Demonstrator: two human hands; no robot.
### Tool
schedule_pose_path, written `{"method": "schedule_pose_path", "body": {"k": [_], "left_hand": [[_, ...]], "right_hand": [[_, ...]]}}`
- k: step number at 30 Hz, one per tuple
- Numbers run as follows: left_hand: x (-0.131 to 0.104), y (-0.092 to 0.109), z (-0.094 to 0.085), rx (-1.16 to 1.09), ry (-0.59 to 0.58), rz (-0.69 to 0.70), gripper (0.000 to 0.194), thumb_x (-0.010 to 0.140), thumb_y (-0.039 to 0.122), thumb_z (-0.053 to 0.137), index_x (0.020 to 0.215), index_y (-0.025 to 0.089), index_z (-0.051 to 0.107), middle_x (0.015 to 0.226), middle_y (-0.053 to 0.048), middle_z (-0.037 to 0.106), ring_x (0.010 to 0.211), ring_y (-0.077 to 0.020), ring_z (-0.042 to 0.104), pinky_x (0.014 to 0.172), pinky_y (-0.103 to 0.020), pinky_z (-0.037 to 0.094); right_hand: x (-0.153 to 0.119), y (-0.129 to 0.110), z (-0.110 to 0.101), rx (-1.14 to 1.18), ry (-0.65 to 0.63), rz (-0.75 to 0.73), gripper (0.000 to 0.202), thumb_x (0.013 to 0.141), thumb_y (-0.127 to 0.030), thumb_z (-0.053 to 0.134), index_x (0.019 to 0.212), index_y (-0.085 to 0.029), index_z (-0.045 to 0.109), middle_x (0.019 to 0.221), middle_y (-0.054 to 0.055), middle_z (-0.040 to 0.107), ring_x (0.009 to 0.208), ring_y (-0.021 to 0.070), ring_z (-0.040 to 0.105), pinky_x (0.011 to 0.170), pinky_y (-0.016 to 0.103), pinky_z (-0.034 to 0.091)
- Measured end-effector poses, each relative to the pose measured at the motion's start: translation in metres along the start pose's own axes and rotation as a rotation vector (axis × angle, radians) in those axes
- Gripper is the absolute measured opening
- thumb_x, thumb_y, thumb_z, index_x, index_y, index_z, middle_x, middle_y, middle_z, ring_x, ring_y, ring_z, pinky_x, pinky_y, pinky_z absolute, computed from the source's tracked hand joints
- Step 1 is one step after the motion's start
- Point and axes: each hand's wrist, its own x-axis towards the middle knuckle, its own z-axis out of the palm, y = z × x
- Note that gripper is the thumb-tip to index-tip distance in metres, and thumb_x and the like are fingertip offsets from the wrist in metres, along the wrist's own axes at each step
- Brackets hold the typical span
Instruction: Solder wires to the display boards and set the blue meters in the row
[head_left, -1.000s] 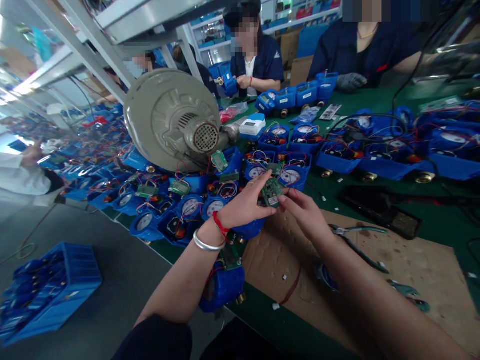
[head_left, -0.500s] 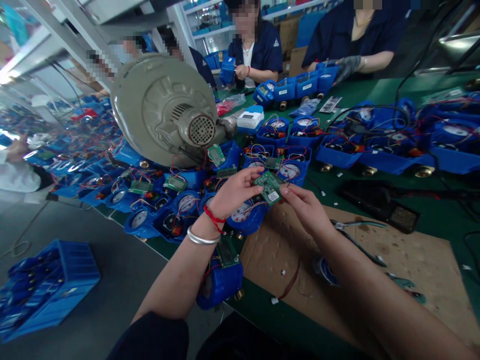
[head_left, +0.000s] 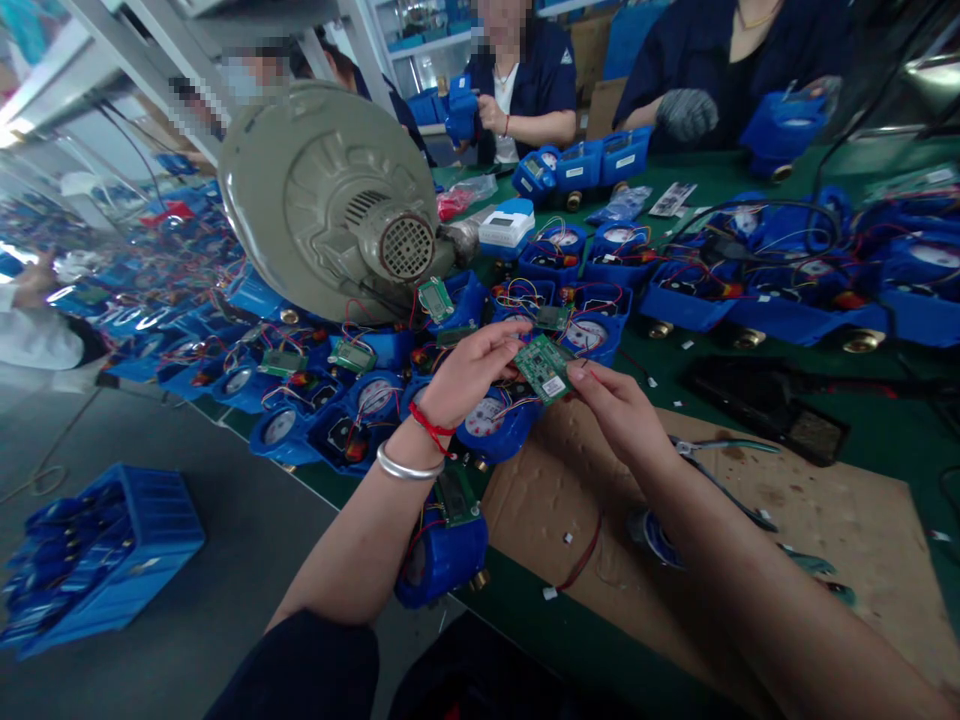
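Note:
A green circuit board (head_left: 541,368) with a white label is held up over the blue water meters. The thumb and fingertips of my right hand (head_left: 619,405) pinch its right edge. My left hand (head_left: 476,370), with a red cord and a silver bangle at the wrist, is closed at the board's left edge; its fingertips are partly hidden. Under the board sits an open blue water meter (head_left: 495,425) with a white dial and thin coloured wires. Another blue meter (head_left: 446,560), with a small display board (head_left: 455,497) on top, stands beneath my left forearm.
Brown cardboard (head_left: 750,570) carries pliers (head_left: 724,447), a solder spool (head_left: 656,535) and a short red cable (head_left: 585,560). A soldering iron stand (head_left: 810,430) lies right. A large blower (head_left: 322,200) stands behind. Co-workers handle meters across the bench. A blue crate (head_left: 161,540) stands on the floor.
My left thumb has shifted from the board's face to its left edge. Across the bench, a gloved co-worker has lifted a blue meter away from the row to the right.

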Motion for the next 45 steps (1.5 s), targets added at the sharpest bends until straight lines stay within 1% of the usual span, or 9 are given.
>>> {"method": "schedule_pose_path", "body": {"k": [7,11,14,21,25,28,32,36,45], "left_hand": [[0.000,-0.001,-0.001,-0.020,0.006,-0.016,0.031,0.086,0.025,0.059,0.116,0.019,0.063,0.097,-0.005,0.066,0.087,-0.0149,0.062,0.074,-0.024,0.049],[0.000,-0.001,0.000,0.029,-0.013,-0.001,0.032,0.087,0.027,0.056,0.118,0.020,0.061,0.097,-0.005,0.065,0.089,-0.0154,0.061,0.075,-0.024,0.049],[0.000,0.001,0.001,0.067,-0.007,0.014,0.033,0.085,0.025,0.057,0.118,0.019,0.060,0.096,-0.005,0.065,0.083,-0.0138,0.061,0.072,-0.023,0.049],[0.001,0.003,0.006,0.129,0.004,0.029,0.038,0.079,0.025,0.066,0.116,0.017,0.062,0.090,-0.005,0.066,0.075,-0.0143,0.059,0.075,-0.028,0.048],[0.001,0.003,0.008,0.206,0.026,0.048,0.039,0.077,0.024,0.069,0.115,0.015,0.062,0.095,-0.006,0.064,0.084,-0.0167,0.060,0.078,-0.029,0.047],[0.001,0.002,0.005,0.203,-0.044,0.051,0.043,0.079,0.023,0.066,0.121,0.016,0.058,0.102,-0.007,0.063,0.091,-0.0179,0.059,0.082,-0.031,0.047],[0.000,0.000,-0.001,0.084,-0.139,0.039,0.052,0.079,0.019,0.064,0.129,0.018,0.051,0.112,-0.008,0.061,0.100,-0.0195,0.058,0.088,-0.034,0.047],[-0.001,-0.002,-0.004,-0.008,-0.161,0.039,0.058,0.077,0.013,0.061,0.133,0.019,0.048,0.110,-0.008,0.062,0.098,-0.0192,0.059,0.086,-0.033,0.047],[-0.001,-0.002,-0.005,-0.036,-0.179,0.048,0.061,0.074,0.009,0.057,0.133,0.021,0.048,0.108,-0.007,0.063,0.097,-0.0188,0.060,0.086,-0.033,0.048]], "right_hand": [[0.000,0.002,0.001,0.024,0.015,0.022,0.039,0.089,-0.054,0.052,0.074,-0.020,0.062,0.077,0.002,0.059,0.078,0.0180,0.054,0.075,0.030,0.044],[0.000,0.004,0.002,0.036,0.031,0.037,0.037,0.089,-0.053,0.054,0.074,-0.020,0.063,0.076,0.001,0.058,0.076,0.0174,0.054,0.073,0.029,0.043],[-0.001,0.004,0.001,0.043,0.033,0.037,0.037,0.089,-0.052,0.053,0.073,-0.020,0.062,0.075,0.001,0.057,0.075,0.0169,0.053,0.073,0.029,0.042],[-0.001,-0.001,0.001,-0.019,-0.019,-0.013,0.037,0.091,-0.051,0.051,0.073,-0.020,0.061,0.077,0.001,0.057,0.077,0.0171,0.052,0.073,0.029,0.041],[-0.001,-0.003,0.001,-0.043,-0.051,-0.037,0.035,0.092,-0.049,0.051,0.074,-0.020,0.062,0.080,0.002,0.057,0.079,0.0171,0.052,0.074,0.029,0.040],[-0.001,-0.002,0.001,-0.028,-0.047,-0.019,0.036,0.092,-0.049,0.050,0.076,-0.020,0.063,0.081,0.002,0.057,0.079,0.0173,0.052,0.073,0.029,0.040],[-0.002,0.000,0.000,0.021,-0.021,-0.016,0.032,0.092,-0.047,0.052,0.077,-0.020,0.064,0.078,0.001,0.058,0.077,0.0165,0.052,0.073,0.028,0.039],[-0.002,0.001,0.000,0.031,-0.012,-0.019,0.030,0.092,-0.045,0.053,0.076,-0.021,0.065,0.077,0.000,0.058,0.076,0.0160,0.052,0.072,0.028,0.039],[-0.002,0.002,0.000,0.049,-0.009,-0.040,0.029,0.092,-0.043,0.054,0.076,-0.022,0.066,0.079,0.000,0.059,0.078,0.0161,0.053,0.073,0.029,0.039]]}}
